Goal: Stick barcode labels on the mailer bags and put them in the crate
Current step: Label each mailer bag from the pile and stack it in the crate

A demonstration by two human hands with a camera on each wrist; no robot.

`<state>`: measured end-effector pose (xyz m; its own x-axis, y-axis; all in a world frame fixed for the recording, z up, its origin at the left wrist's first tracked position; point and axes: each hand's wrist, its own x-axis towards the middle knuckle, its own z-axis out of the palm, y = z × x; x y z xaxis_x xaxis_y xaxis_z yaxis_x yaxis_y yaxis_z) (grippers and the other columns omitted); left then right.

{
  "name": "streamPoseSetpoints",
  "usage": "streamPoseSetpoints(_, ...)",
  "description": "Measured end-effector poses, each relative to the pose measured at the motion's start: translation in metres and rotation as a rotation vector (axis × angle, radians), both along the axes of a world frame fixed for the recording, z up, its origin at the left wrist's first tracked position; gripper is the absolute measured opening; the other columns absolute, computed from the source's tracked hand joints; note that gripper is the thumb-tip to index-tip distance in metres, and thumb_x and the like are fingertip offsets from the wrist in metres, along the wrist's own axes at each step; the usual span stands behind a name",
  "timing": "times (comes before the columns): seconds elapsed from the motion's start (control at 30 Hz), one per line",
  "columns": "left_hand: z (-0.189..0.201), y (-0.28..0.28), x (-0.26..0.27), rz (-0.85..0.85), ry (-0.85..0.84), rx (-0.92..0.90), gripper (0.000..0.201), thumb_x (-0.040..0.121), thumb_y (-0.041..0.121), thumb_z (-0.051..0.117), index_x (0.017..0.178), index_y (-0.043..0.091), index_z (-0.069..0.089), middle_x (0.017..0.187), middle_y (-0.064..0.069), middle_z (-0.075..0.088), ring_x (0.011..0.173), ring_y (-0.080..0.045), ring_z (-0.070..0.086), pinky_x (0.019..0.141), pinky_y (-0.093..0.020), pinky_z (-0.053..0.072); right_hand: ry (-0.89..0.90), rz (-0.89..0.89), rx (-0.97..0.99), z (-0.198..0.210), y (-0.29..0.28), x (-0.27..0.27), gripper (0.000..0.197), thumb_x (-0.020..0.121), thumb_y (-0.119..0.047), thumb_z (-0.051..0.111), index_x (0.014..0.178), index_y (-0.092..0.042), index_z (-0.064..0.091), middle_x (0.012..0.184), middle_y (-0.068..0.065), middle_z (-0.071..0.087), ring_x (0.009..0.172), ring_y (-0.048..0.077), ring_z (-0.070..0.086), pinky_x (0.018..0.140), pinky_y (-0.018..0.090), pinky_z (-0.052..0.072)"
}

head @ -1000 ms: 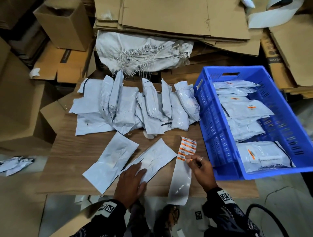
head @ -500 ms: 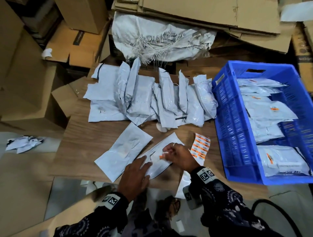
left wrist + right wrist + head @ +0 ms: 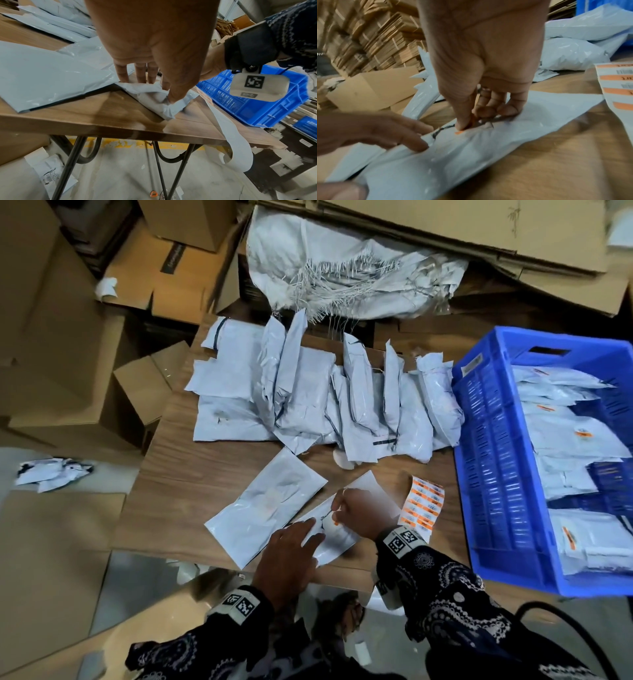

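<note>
A grey mailer bag [image 3: 337, 546] lies slanted at the table's near edge. My left hand [image 3: 310, 530] presses on its near end with straight fingers [image 3: 121, 73] and thumb. My right hand [image 3: 337, 513] pinches an orange barcode label [image 3: 458, 132] between thumb and curled fingers and holds it down on the bag's middle. The label sheet [image 3: 423, 505] lies just right of that hand, and its bare backing strip [image 3: 229, 135] hangs over the table edge. A second flat mailer [image 3: 270, 505] lies to the left. The blue crate [image 3: 493, 474] at right holds several labelled bags.
A heap of several unlabelled mailers [image 3: 325, 402] fills the back of the wooden table [image 3: 191, 474]. Behind it lie a white woven sack [image 3: 342, 268] and flattened cardboard [image 3: 479, 231]. Cardboard boxes [image 3: 61, 354] stand to the left. Crumpled paper [image 3: 51, 470] lies on the floor.
My right hand left the label sheet with one label and carried it left onto the near bag. The left hand stayed on that bag.
</note>
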<state>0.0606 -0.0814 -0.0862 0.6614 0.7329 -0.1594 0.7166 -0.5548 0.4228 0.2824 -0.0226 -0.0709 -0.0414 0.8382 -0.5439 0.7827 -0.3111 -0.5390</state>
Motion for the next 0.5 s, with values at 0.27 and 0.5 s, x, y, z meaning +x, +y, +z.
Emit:
streamPoseSetpoints(0.27, 0.001, 0.011, 0.003, -0.034, 0.018, -0.066, 0.057, 0.062, 0.034, 0.081, 0.116, 0.026, 0.065, 0.139, -0.011, 0.059, 0.117, -0.031, 0.064, 0.084, -0.041, 0.055, -0.065, -0.183, 0.147, -0.013, -0.004, 0.013, 0.016, 0.087, -0.029, 0.072, 0.098, -0.024, 0.061, 0.097, -0.002, 0.051, 0.096, 0.019, 0.057, 0.081, 0.032, 0.045)
streamPoseSetpoints(0.5, 0.004, 0.015, 0.001, -0.059, 0.004, -0.101, 0.061, 0.060, 0.035, 0.083, 0.117, 0.027, 0.063, 0.137, -0.010, 0.060, 0.116, -0.030, 0.065, 0.082, -0.040, 0.057, -0.098, -0.126, 0.094, -0.013, -0.011, 0.006, 0.035, 0.086, -0.036, 0.075, 0.113, -0.021, 0.058, 0.115, 0.000, 0.045, 0.107, 0.022, 0.054, 0.092, 0.037, 0.047)
